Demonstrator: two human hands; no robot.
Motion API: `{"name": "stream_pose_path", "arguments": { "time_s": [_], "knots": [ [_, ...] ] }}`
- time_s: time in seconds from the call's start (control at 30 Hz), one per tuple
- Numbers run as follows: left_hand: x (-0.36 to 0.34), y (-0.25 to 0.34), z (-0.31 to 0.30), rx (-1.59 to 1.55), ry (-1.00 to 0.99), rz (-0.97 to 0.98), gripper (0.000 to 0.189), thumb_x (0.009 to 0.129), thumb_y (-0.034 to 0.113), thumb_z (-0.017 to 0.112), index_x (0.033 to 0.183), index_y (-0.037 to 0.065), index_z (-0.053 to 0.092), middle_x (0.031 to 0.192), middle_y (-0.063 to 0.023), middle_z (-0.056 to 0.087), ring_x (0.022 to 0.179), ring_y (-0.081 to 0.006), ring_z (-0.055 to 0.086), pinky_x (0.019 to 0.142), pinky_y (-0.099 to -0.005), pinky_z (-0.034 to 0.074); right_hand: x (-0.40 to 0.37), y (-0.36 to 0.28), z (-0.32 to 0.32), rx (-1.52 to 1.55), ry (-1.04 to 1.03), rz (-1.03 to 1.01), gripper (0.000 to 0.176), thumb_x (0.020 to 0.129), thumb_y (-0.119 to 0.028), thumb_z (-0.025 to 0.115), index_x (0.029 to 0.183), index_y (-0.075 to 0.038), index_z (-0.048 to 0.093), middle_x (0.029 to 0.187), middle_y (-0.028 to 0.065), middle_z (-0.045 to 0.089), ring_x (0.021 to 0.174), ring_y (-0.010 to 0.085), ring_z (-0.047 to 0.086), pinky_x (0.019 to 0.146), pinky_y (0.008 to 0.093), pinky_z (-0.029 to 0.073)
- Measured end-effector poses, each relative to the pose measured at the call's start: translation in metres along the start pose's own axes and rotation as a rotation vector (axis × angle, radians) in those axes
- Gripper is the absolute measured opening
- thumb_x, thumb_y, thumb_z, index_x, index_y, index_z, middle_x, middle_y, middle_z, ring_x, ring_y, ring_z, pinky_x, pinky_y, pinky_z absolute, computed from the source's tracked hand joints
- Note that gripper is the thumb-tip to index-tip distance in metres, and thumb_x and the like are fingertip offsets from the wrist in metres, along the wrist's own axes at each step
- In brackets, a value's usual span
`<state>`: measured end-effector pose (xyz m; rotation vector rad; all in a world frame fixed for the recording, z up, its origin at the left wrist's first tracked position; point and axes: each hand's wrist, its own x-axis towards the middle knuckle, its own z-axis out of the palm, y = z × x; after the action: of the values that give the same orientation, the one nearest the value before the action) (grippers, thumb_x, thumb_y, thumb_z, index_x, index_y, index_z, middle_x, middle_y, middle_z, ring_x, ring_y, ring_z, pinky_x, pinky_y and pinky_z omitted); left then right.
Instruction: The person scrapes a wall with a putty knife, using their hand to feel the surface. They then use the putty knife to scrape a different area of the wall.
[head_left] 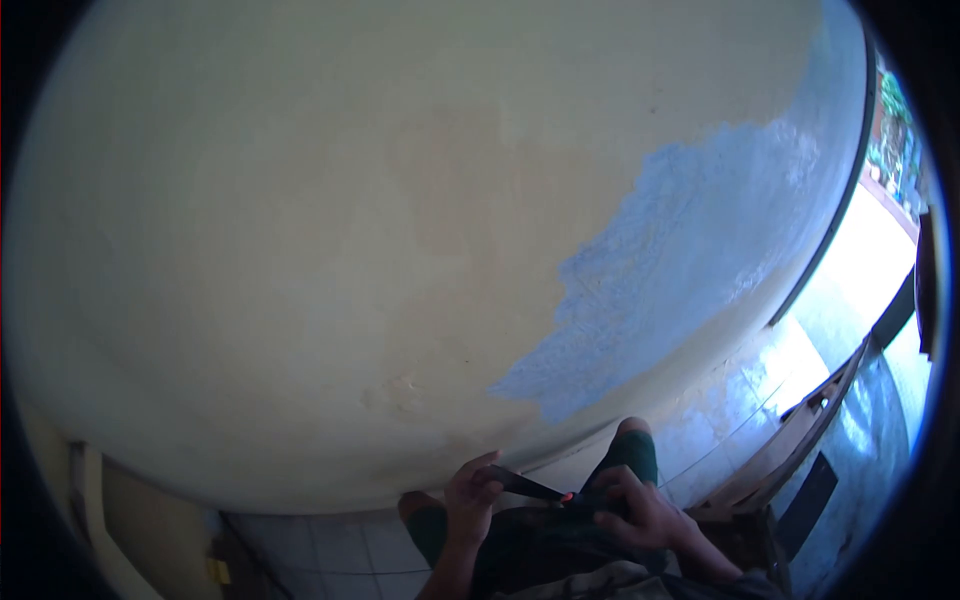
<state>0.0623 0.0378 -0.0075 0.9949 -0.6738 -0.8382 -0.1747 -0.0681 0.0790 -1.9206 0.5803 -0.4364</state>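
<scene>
A dark, narrow flat-bladed tool (pixel 528 485) with an orange-red spot near its right end lies across the space between my hands, above my lap. My left hand (pixel 472 496) pinches its left end between thumb and fingers. My right hand (pixel 640 510) is curled beside the orange-red end; the dim light hides whether its fingers grip a handle there. In front of my knees rises a large cream wall (pixel 300 250), bulging in the lens. A bluish-white rough patch (pixel 620 290) with a ragged edge covers its lower right part.
Pale floor tiles (pixel 345 545) run along the wall's foot. To the right, a wooden frame-like piece (pixel 800 440) leans near a bright opening with plants (pixel 890 130) beyond. At the lower left stands a pale curved post (pixel 100 520).
</scene>
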Motion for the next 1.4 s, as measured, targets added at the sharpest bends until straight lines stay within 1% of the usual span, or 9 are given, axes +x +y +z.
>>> {"name": "stream_pose_path", "arguments": {
  "time_s": [0.1,0.2,0.23,0.37,0.47,0.57,0.7,0.83,1.4],
  "knots": [
    [-0.012,-0.019,-0.013,0.22,0.021,-0.151,0.033,0.081,0.002,0.068,0.111,-0.005,0.057,0.091,-0.0093,0.066,0.081,-0.0167,0.064,0.079,-0.0309,0.052,0.001,0.008,-0.014,-0.001,-0.052,-0.143,0.037,0.075,-0.007,0.07,0.104,0.003,0.051,0.108,0.0203,0.06,0.084,0.0277,0.066,0.074,0.0339,0.051],
    [-0.011,-0.017,-0.002,0.003,0.089,-0.178,0.021,0.081,0.001,0.068,0.1,-0.003,0.061,0.087,-0.0061,0.066,0.075,-0.0122,0.063,0.069,-0.0252,0.051,-0.001,0.009,-0.04,0.393,0.026,-0.032,0.041,0.07,-0.006,0.075,0.104,0.001,0.052,0.112,0.0214,0.059,0.085,0.0272,0.066,0.08,0.0359,0.052],
    [-0.007,-0.011,0.006,-0.155,0.14,-0.167,0.02,0.08,0.002,0.069,0.099,-0.003,0.061,0.087,-0.0057,0.066,0.075,-0.0117,0.063,0.068,-0.024,0.051,-0.001,0.001,-0.046,0.627,0.076,-0.05,0.055,0.062,-0.007,0.082,0.107,-0.001,0.051,0.115,0.0238,0.057,0.099,0.0295,0.061,0.088,0.039,0.048],
    [0.01,0.014,0.044,-0.46,0.196,-0.123,0.018,0.08,0.005,0.07,0.094,-0.001,0.061,0.086,-0.0051,0.066,0.075,-0.0102,0.062,0.064,-0.0205,0.05,0.024,-0.004,-0.021,0.77,0.237,-0.605,0.07,0.05,-0.016,0.09,0.106,-0.005,0.05,0.112,0.0249,0.058,0.112,0.0334,0.049,0.098,0.0444,0.036],
    [0.015,0.004,0.054,-0.429,0.093,-0.172,0.02,0.081,0.006,0.07,0.097,-0.002,0.061,0.089,-0.0067,0.066,0.077,-0.0121,0.063,0.067,-0.0225,0.052,0.049,-0.014,-0.002,0.873,0.364,-0.925,0.041,0.068,-0.03,0.082,0.084,-0.008,0.051,0.076,0.0138,0.063,0.09,0.0296,0.056,0.084,0.0434,0.044],
    [0.016,0.007,0.07,-0.366,0.042,-0.188,0.025,0.084,0.012,0.068,0.101,-0.004,0.06,0.091,-0.0104,0.066,0.079,-0.0168,0.065,0.071,-0.0276,0.054,0.057,-0.031,-0.007,1.218,0.191,-0.986,0.033,0.087,-0.031,0.062,0.068,-0.01,0.045,0.051,0.0044,0.048,0.054,0.0197,0.051,0.055,0.0361,0.046],
    [0.016,0.021,0.076,-0.217,-0.078,-0.138,0.037,0.091,0.028,0.057,0.107,-0.005,0.057,0.09,-0.0185,0.066,0.085,-0.0289,0.067,0.078,-0.0401,0.054,0.068,-0.046,-0.051,1.185,0.339,-1.17,0.038,0.096,-0.027,0.038,0.061,-0.013,0.034,0.043,-0.0031,0.033,0.031,0.0085,0.025,0.03,0.0244,0.025],
    [0.0,0.006,0.058,-0.174,0.057,-0.201,0.041,0.094,0.035,0.047,0.102,-0.004,0.059,0.081,-0.0197,0.066,0.077,-0.0308,0.067,0.073,-0.0407,0.054,0.064,-0.068,-0.076,1.125,0.598,-1.295,0.039,0.096,-0.023,0.036,0.058,-0.016,0.031,0.041,-0.0034,0.03,0.03,0.0048,0.022,0.029,0.0203,0.021],
    [-0.007,-0.002,0.052,-0.087,0.131,-0.144,0.038,0.094,0.03,0.045,0.094,-0.005,0.061,0.072,-0.0196,0.065,0.067,-0.0301,0.066,0.067,-0.0398,0.054,0.084,-0.074,-0.045,0.904,0.593,-1.362,0.04,0.09,-0.017,0.047,0.055,-0.013,0.029,0.04,-0.001,0.033,0.027,0.0094,0.027,0.028,0.0235,0.026]
  ]
}}
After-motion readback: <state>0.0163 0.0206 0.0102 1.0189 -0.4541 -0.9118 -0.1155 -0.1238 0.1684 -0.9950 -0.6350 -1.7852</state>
